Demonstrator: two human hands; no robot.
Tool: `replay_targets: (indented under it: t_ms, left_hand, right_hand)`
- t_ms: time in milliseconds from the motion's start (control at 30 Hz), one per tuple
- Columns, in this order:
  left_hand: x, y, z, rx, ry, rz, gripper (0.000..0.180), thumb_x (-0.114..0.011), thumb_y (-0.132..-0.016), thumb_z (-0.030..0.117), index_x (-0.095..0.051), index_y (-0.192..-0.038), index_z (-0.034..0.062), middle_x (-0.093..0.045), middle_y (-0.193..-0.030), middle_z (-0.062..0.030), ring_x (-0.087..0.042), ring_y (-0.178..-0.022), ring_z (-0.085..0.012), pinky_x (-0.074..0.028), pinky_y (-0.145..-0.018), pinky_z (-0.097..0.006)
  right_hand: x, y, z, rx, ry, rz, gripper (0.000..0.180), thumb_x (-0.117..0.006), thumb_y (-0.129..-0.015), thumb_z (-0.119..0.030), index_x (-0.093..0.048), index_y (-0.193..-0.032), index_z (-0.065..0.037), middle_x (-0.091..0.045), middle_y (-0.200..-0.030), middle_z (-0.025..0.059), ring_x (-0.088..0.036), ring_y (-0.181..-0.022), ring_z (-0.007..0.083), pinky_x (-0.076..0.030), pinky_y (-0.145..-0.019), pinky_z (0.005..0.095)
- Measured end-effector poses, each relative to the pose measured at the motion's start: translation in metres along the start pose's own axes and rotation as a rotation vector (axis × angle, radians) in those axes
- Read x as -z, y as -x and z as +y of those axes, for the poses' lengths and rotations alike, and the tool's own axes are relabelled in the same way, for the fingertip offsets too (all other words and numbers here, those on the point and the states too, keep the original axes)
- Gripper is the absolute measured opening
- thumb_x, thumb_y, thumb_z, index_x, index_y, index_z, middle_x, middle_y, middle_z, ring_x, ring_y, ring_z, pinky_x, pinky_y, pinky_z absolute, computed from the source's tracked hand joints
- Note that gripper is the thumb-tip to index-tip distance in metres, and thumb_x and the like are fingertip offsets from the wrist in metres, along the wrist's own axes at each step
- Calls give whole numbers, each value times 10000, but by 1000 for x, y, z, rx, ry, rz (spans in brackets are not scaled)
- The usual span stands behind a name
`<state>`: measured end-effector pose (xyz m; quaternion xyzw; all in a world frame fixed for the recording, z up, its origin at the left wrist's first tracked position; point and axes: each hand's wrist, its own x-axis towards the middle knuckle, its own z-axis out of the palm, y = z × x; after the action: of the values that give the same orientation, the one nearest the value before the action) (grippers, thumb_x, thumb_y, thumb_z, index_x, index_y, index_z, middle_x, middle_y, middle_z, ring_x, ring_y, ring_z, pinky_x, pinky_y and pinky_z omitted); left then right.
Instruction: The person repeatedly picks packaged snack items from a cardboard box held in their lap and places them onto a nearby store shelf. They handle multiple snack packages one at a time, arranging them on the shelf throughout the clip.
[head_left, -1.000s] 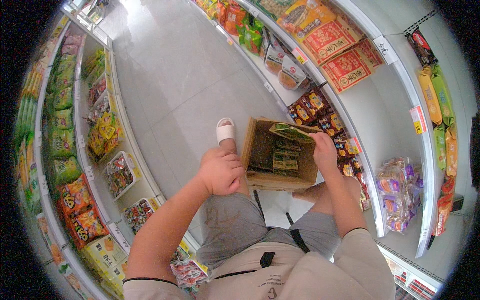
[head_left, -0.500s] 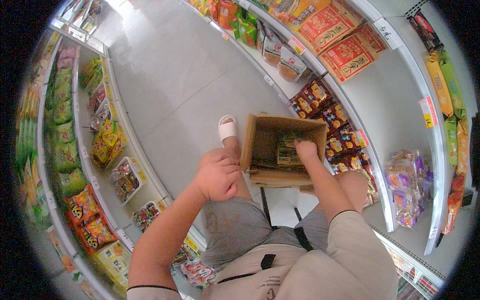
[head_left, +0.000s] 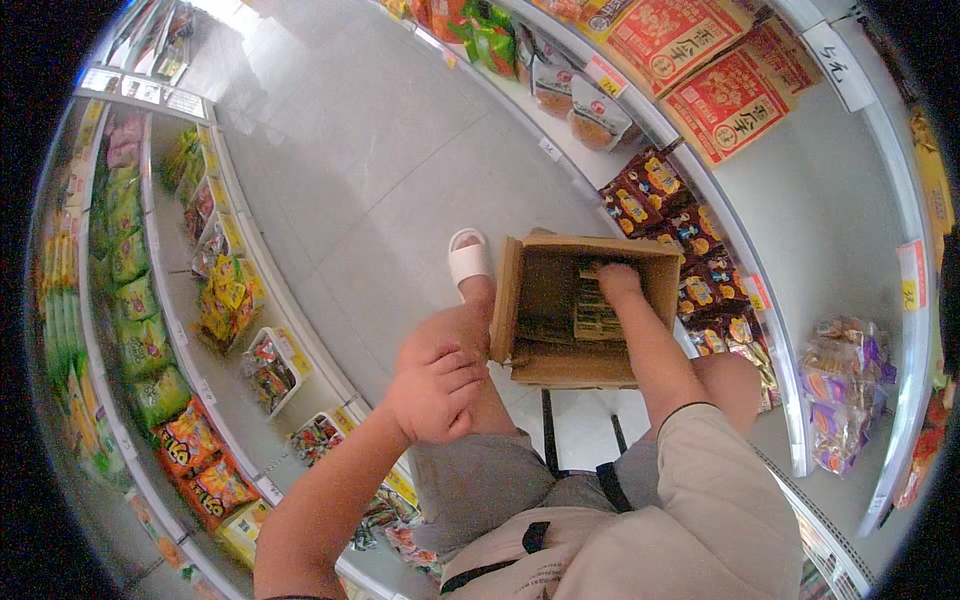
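Observation:
My right hand [head_left: 617,281] reaches down into an open cardboard box [head_left: 507,303] between my knees. Its fingers are curled against the top of a stack of small yellowish-green packets [head_left: 596,315] along the right side of the box. The fingertips are partly hidden, so what they grip does not show. More flat brownish pieces lie low in the box, too dim to name. To the left of the box, my left hand [head_left: 437,393] hangs over my left knee, its fingers curled in with nothing seen in them.
On the right, a shelf holds brown snack bags [head_left: 645,195], red-and-yellow cartons [head_left: 727,110] and purple-and-clear packs [head_left: 840,390]. Shelves on the left carry green bags [head_left: 145,340], orange bags [head_left: 190,440] and white baskets [head_left: 277,372]. Grey floor tiles [head_left: 350,150] run between them.
The whole view has shifted, so box and shelves appear farther right. Inside the box, my right hand has moved slightly toward the far wall, exposing more packets. My left hand keeps its curled pose.

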<state>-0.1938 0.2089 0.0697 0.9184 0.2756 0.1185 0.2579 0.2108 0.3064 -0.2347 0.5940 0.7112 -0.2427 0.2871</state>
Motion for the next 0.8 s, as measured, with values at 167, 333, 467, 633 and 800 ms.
replay_targets:
  t_ms: [167, 333, 467, 633, 800]
  left_hand:
    - [-2, -9, -8, -16, 35, -33, 400, -676, -717, 269, -721, -1043, 41, -759, -1216, -111, -669, -1245, -336, -498, -1125, -540]
    - [0, -6, -1, 15, 60, -36, 414, -659, -712, 251, -730, -1055, 30, -761, -1216, -119, -671, -1243, -339, -500, -1121, -534]
    - [4, -18, 1, -27, 22, 9, 384, -656, -710, 247, -734, -1025, 41, -769, -1184, -108, -682, -1210, -327, -503, -1116, -519]
    - [0, -11, 10, -15, -71, 39, 344, -663, -708, 246, -736, -984, 53, -776, -1145, -86, -691, -1174, -305, -508, -1112, -508]
    - [-4, -14, 15, -30, -82, 65, 319, -668, -722, 250, -743, -969, 61, -779, -1117, -86, -696, -1170, -298, -511, -1109, -507]
  right_hand:
    - [-53, -32, 27, -120, -135, -88, 414, -476, -1131, -254, -680, -1457, -100, -640, -1518, 195, -628, -1394, 388, -536, -1139, 561]
    - [-40, -25, 24, -52, -193, -68, 506, -307, -1178, -250, -511, -1613, -92, -506, -1638, 239, -545, -1472, 408, -457, -1218, 551]
    - [-57, -19, 36, -119, -313, -18, 526, -393, -1130, -198, -465, -1645, -121, -501, -1635, 249, -557, -1447, 428, -440, -1228, 556]
    - [-37, 42, -8, 10, -125, 266, 537, -601, -987, -159, -578, -1521, -107, -584, -1535, 216, -566, -1400, 431, -475, -1184, 557]
    - [-18, 90, -37, 93, -156, 339, 527, -721, -928, -208, -643, -1438, -101, -600, -1518, 181, -539, -1420, 425, -521, -1113, 556]
